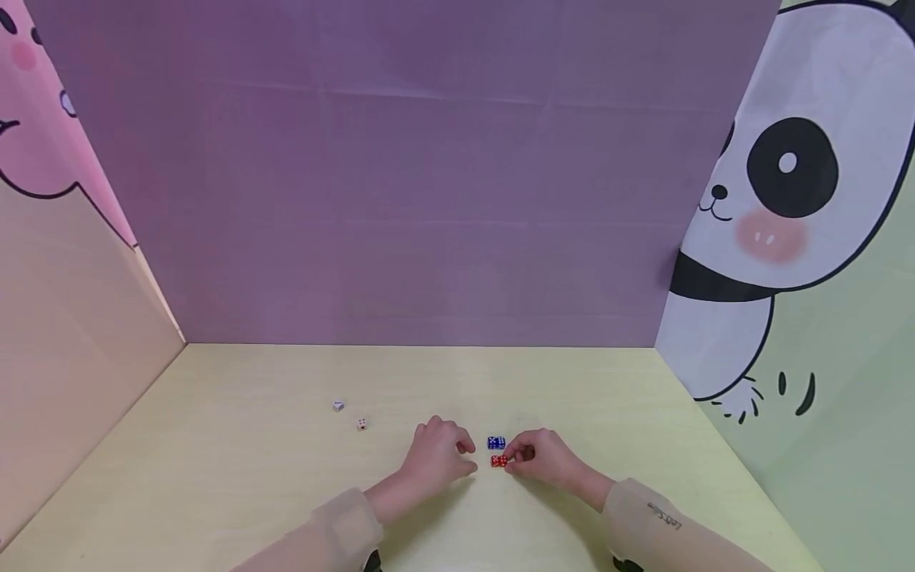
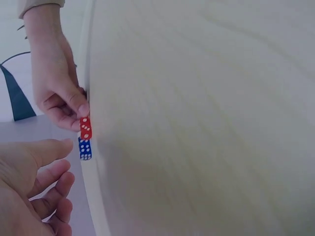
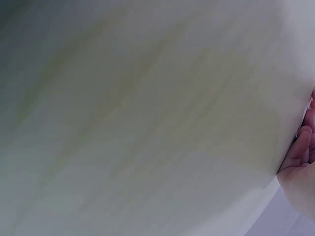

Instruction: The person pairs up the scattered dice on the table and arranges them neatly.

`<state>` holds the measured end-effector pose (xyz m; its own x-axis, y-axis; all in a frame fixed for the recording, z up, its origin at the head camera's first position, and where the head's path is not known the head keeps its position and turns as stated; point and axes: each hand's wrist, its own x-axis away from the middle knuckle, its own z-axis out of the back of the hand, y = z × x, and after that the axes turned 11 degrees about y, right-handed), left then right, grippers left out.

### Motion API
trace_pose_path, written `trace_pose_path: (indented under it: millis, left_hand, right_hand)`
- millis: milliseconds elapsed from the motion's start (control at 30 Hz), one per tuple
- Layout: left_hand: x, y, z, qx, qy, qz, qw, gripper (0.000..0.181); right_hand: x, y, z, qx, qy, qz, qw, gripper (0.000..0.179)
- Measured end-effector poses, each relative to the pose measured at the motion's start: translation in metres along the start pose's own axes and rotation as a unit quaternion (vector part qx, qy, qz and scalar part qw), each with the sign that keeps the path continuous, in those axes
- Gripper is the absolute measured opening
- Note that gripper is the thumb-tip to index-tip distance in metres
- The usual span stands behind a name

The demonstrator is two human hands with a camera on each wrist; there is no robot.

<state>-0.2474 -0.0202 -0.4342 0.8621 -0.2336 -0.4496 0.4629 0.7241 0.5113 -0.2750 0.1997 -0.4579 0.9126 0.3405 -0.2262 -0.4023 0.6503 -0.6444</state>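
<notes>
Two blue dice sit side by side on the table, with a pair of red dice just in front of them. My right hand pinches the right-hand red die between thumb and fingertips; the left wrist view also shows this hand at the red die, beside a blue die. To the left of the dice, my left hand holds nothing, its thumb and fingers apart. Only part of the right hand shows in the right wrist view, at the edge, where the dice are hard to make out.
Farther left on the pale table lie a white die and another pale die. A purple panel closes off the back. Side walls with cartoon animals, one a panda, stand left and right.
</notes>
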Motion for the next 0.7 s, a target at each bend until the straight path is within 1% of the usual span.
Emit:
trace_pose_path:
  millis: [67,233,300,400,533,633,700]
  left_hand:
    - [0.001,-0.003,0.008,0.008,-0.006,0.0,1.0,0.016]
    - [0.002,-0.017,0.026,0.036,-0.023,0.018,0.9989,0.02]
    - [0.002,-0.024,0.033,0.048,-0.025,0.025,0.9982,0.022]
    - [0.003,-0.033,0.042,0.059,-0.02,0.034,0.9975,0.023]
    - [0.003,-0.044,0.054,0.053,-0.004,0.046,0.9975,0.024]
    - [0.003,-0.056,0.061,0.046,0.006,0.048,0.9977,0.027]
    - [0.003,-0.065,0.065,0.043,0.013,0.044,0.998,0.028]
  right_hand:
    - [0.0,0.0,0.0,-0.002,0.0,-0.001,1.0,0.006]
    - [0.001,0.002,0.0,-0.004,-0.004,0.005,1.0,0.007]
    - [0.001,0.003,0.0,-0.004,-0.005,0.005,1.0,0.007]
    - [0.001,0.001,0.001,-0.005,-0.007,0.002,1.0,0.007]
    - [0.001,-0.001,0.001,-0.004,-0.009,-0.004,0.9999,0.008]
    - [0.002,-0.002,0.001,-0.004,-0.009,-0.009,0.9999,0.008]
    - [0.002,-0.002,0.001,-0.005,-0.009,-0.012,0.9999,0.008]
